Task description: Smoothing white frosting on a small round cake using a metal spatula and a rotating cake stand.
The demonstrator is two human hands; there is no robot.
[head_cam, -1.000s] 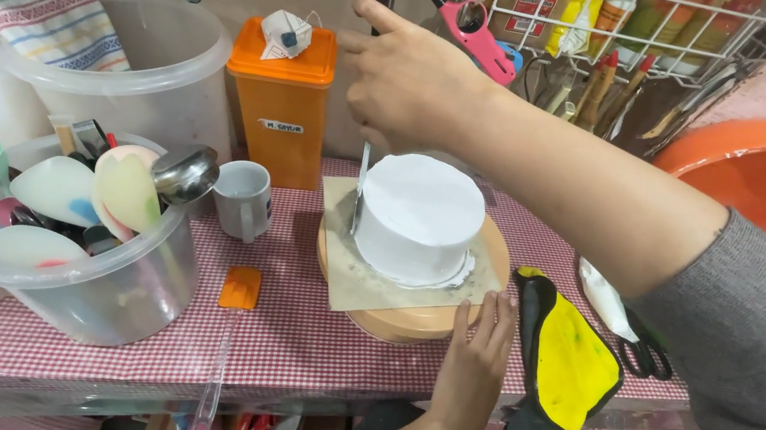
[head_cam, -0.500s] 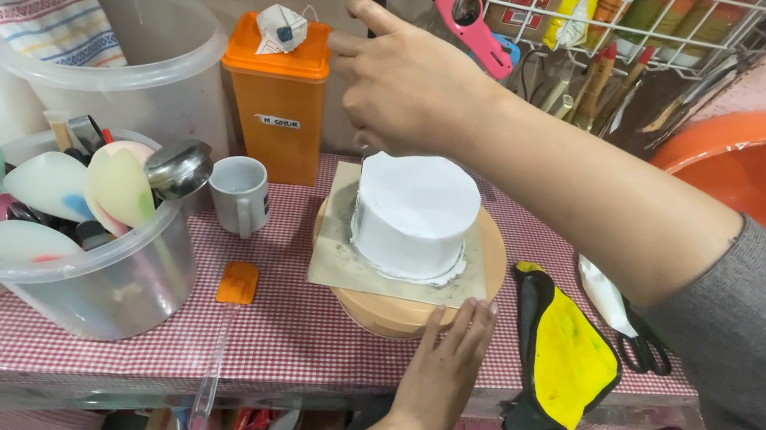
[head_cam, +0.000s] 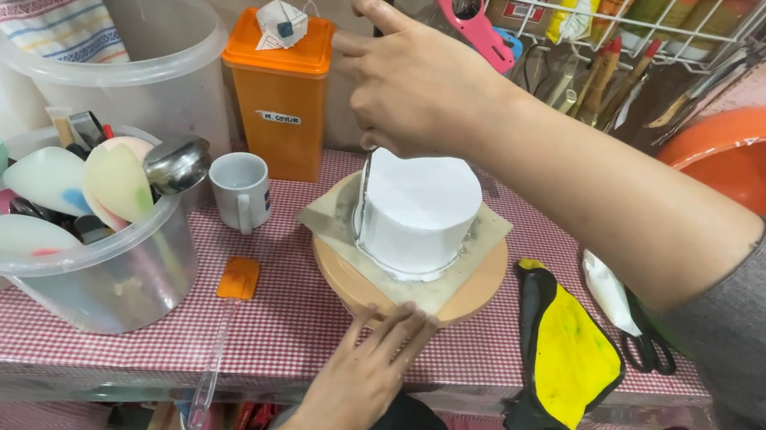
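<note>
A white frosted cake [head_cam: 418,212] stands upright on a square board [head_cam: 454,278] atop a round wooden turntable [head_cam: 483,291], near the middle of the red-checked tabletop [head_cam: 285,327]. The right hand [head_cam: 418,84] hovers over the cake, fingers closed on a thin scraper blade [head_cam: 362,197] held upright against the cake's left side. The left hand [head_cam: 372,370] lies flat, fingers spread, touching the turntable's front edge. A white mug [head_cam: 240,189] and an orange canister [head_cam: 275,93] stand to the left.
</note>
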